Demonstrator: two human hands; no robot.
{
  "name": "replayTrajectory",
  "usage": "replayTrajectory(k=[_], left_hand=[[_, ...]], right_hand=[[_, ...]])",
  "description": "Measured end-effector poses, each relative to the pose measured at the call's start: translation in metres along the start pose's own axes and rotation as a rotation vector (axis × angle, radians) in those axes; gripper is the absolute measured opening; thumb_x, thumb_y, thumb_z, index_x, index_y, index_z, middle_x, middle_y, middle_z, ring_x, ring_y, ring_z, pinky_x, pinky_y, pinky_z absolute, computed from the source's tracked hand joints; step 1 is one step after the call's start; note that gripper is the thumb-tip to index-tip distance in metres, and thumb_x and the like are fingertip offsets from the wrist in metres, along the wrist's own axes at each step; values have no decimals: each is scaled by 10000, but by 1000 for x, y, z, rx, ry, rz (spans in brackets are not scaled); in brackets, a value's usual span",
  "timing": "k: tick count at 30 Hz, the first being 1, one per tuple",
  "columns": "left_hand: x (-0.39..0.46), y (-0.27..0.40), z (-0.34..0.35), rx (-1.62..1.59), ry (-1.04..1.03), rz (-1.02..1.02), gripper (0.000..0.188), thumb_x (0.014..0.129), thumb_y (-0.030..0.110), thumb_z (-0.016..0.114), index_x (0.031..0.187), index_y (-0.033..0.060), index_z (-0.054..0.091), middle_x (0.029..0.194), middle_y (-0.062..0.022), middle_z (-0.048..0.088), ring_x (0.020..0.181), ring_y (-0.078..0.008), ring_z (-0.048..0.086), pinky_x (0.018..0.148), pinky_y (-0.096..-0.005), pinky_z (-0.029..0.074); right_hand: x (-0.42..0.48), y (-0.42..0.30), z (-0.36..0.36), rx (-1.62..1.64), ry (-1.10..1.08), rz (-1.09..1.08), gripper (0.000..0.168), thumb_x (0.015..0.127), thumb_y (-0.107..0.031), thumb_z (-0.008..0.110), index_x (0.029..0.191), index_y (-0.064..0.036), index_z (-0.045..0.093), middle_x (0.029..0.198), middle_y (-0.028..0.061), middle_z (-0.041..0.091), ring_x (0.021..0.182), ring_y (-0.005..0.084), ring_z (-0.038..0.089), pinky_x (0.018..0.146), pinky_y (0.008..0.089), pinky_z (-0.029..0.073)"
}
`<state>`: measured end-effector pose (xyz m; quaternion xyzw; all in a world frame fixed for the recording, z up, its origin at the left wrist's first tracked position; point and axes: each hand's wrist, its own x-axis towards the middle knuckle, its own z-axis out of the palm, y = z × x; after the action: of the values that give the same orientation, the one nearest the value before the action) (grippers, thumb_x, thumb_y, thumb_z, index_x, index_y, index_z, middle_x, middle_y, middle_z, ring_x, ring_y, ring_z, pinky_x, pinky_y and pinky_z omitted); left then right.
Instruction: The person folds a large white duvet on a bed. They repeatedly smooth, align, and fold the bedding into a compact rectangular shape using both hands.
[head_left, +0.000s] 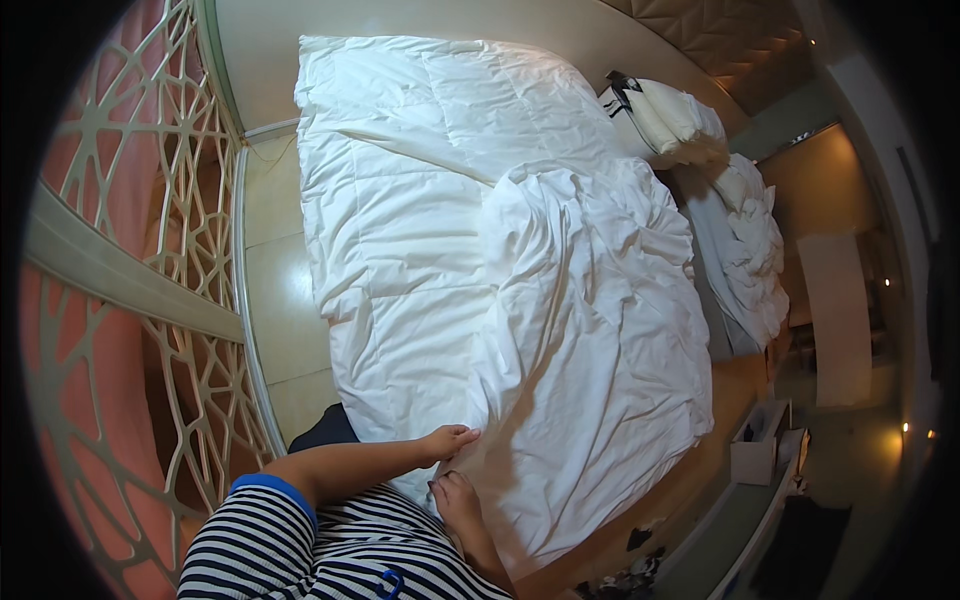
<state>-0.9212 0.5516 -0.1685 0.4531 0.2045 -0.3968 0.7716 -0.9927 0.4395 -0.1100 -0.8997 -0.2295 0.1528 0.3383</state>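
A white quilted duvet (397, 232) is spread out in front of me. A thinner white cloth, seemingly a duvet cover (600, 315), lies rumpled over its right side, with deep folds running towards me. My left hand (450, 441) pinches the near edge of the white bedding between thumb and fingers. Just below it, close to my body, my right hand (457, 496) has its fingers curled at the same edge. Whether the right fingers grip the fabric is hard to see. A shadowed hollow in the cloth opens to the right of both hands.
Left of the bedding stand a tiled floor strip (281, 277) and a lattice screen (180, 150) with pink curtain behind. Pillows (675, 120) are stacked at the upper right, near more crumpled white bedding (742, 255). A white open box (757, 442) sits at lower right.
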Motion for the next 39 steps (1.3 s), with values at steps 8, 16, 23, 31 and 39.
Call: replayTrajectory(k=[8,16,23,31,39], left_hand=[[3,-18,-19,202,200,210,209,743,209,643,666,88,491,572,20,473,506,-53,383,441,-228,309],[-47,0,0,363,-145,302,320,758,154,638,583,78,382,532,61,326,528,-44,297,480,-205,279],[-80,14,-22,119,-58,419,205,778,161,623,643,85,490,561,61,436,542,-23,378,494,-180,306],[-110,16,0,270,-41,607,134,816,95,564,727,11,512,646,14,529,583,-40,463,522,-193,383],[-102,19,8,527,138,400,330,793,72,534,1122,77,508,555,-17,462,492,-79,409,482,-230,371]], right_hand=[[25,40,-19,81,192,353,126,761,-124,539,823,-14,544,788,127,537,705,275,524,646,349,429],[123,73,-55,-316,387,603,375,736,-249,564,1019,-17,479,986,182,521,914,331,516,744,420,423],[131,157,-122,-64,1135,390,232,791,-96,439,915,90,503,816,223,569,768,344,549,679,377,431],[45,125,-189,-135,1288,573,168,793,-71,411,837,55,514,735,150,544,651,259,502,629,334,421],[-4,99,-72,259,702,491,73,767,-50,541,830,-32,509,684,8,505,601,88,472,553,218,412]])
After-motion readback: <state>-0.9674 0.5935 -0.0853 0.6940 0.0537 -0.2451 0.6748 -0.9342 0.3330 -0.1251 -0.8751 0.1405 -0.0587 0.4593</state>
